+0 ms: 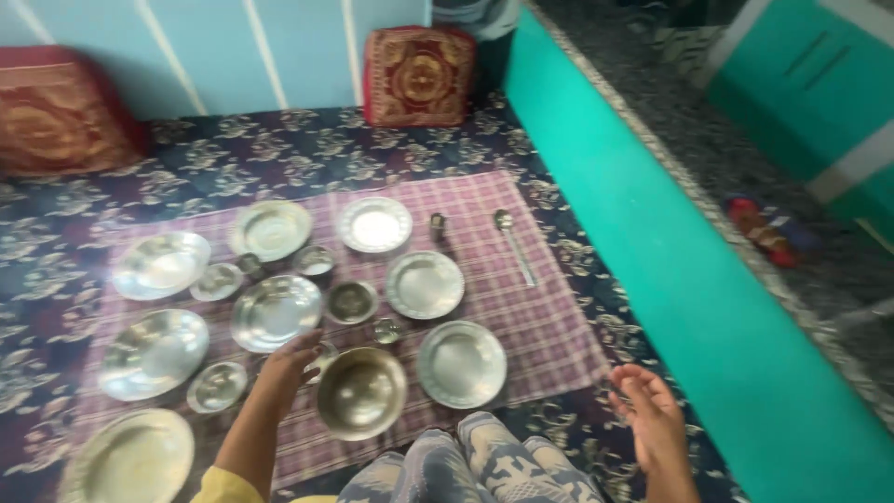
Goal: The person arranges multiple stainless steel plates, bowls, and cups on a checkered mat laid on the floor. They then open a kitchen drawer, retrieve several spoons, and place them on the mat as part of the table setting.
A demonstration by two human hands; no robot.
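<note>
My left hand (291, 365) reaches down over the checked purple cloth (549, 326), its fingers on or just above a small steel cup next to a large steel bowl (361, 391); whether it grips the cup is unclear. My right hand (649, 410) hovers open, palm up, off the cloth's right edge, holding nothing. Several steel plates lie around, one (461, 363) right of the bowl and one (276, 312) above my left hand. My patterned knees (475, 466) show at the bottom.
More steel plates (375, 224) and small bowls (351, 302) cover the cloth, and a long steel spoon (514, 244) lies at the right. A teal ledge (670, 279) runs along the right. Red cushions (419, 76) lean on the blue wall.
</note>
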